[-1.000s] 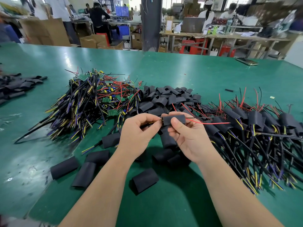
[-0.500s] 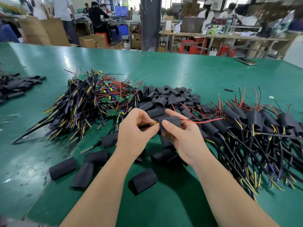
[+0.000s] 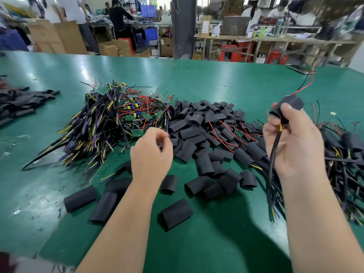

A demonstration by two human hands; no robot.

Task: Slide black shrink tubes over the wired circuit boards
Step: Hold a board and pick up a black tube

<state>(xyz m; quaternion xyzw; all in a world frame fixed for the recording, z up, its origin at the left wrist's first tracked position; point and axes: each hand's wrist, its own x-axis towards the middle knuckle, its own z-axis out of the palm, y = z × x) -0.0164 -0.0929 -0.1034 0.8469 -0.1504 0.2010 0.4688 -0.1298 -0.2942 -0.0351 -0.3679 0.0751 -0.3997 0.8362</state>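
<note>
The right hand [image 3: 295,146] has its grip clenched round a black shrink tube [image 3: 291,103], thumb and fingers curled on the tube's near end, raised above the right side of the worktop [image 3: 226,79]. A red wire [image 3: 309,83] and a black one leave the tube's far end and rise to the far right. A black cable [image 3: 272,164] with a yellow strand hangs from the near end, down past the palm. No board shows inside the tube.

The left hand [image 3: 150,156] hovers low with its fingers loosely curled. Its fingertips sit just beside a thin wire [image 3: 167,133], and I cannot tell whether the grip has hold of it.

Far and left of that hand lies the pile of bare wired boards [image 3: 110,123], green boards among black, yellow, purple and red wires. Between the hands spreads a heap of loose tubes [image 3: 199,123], with single ones scattered nearer, one tube [image 3: 177,212] lying between the forearms. Behind the right hand, at the right edge, lies a pile of sleeved boards [image 3: 346,154]. More flat tubes [image 3: 21,101] lie at the far left.
</note>
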